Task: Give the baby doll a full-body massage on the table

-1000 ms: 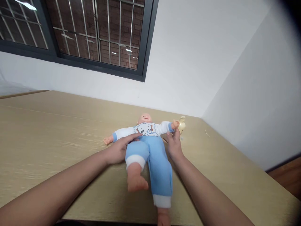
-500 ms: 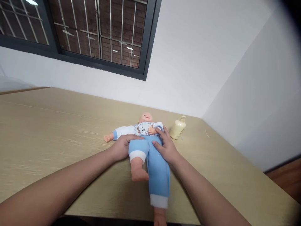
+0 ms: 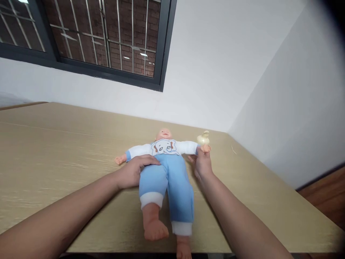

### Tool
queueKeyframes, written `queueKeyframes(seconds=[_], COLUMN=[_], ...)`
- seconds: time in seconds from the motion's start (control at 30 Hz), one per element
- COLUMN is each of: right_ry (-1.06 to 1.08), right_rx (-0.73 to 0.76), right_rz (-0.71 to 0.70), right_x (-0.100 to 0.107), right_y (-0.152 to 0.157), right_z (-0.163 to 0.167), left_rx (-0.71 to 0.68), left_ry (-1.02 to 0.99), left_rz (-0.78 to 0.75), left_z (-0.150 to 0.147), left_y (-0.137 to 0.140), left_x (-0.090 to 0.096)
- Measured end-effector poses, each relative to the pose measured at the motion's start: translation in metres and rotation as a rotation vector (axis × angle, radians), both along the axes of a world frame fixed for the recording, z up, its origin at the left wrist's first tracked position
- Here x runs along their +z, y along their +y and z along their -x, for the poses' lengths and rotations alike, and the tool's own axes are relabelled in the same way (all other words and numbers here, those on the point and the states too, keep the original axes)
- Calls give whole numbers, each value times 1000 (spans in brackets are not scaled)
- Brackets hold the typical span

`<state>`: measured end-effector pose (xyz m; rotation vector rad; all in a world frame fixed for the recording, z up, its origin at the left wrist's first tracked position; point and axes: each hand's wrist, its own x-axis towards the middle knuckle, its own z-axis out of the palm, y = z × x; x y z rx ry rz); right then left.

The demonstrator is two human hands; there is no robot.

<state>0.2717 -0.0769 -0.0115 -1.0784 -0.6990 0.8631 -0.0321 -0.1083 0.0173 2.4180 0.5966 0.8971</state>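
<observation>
A baby doll [image 3: 177, 190] in blue trousers and a white top with an elephant print lies on its back on the wooden table, feet towards me and arms spread. My left hand [image 3: 131, 170] curls round the doll's hip and upper leg on the left side, its fingers partly hidden beneath. My right hand [image 3: 202, 162] grips the doll's other arm near the blue cuff, thumb on top. Just behind that small hand stands a cream bottle [image 3: 203, 138] with a pump-like top, its lower part covered from view.
The pale wooden table [image 3: 81, 144] meets a white wall [image 3: 205, 64] at the back. A dark-framed window [image 3: 107, 71] with bars is at the upper left. A thin pale strand [image 3: 233, 149] lies on the table at the right.
My right hand has moved from the doll's waist outwards to the right, and the doll's arm, folded over its chest before, is now stretched out. The bent leg on the left has straightened somewhat.
</observation>
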Motion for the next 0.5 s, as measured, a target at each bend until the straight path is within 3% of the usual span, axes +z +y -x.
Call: queueKeyframes(seconds=[0.13,0.23,0.33,0.5], right_ry=[295,314,117,-549], right_rx=[36,49,32,99], right_rz=[179,208,111,-225], right_x=[-7,-10,-6,8], right_y=[10,12,5,-21], right_z=[-10,-12,-7,18], left_rx=[2,13,50,120], left_ry=[16,19,0,-194], left_rz=[-3,20,82,271], left_z=[0,0,1,-5], left_y=[-1,-1,-1,-3], left_x=[3,2,-2,-13])
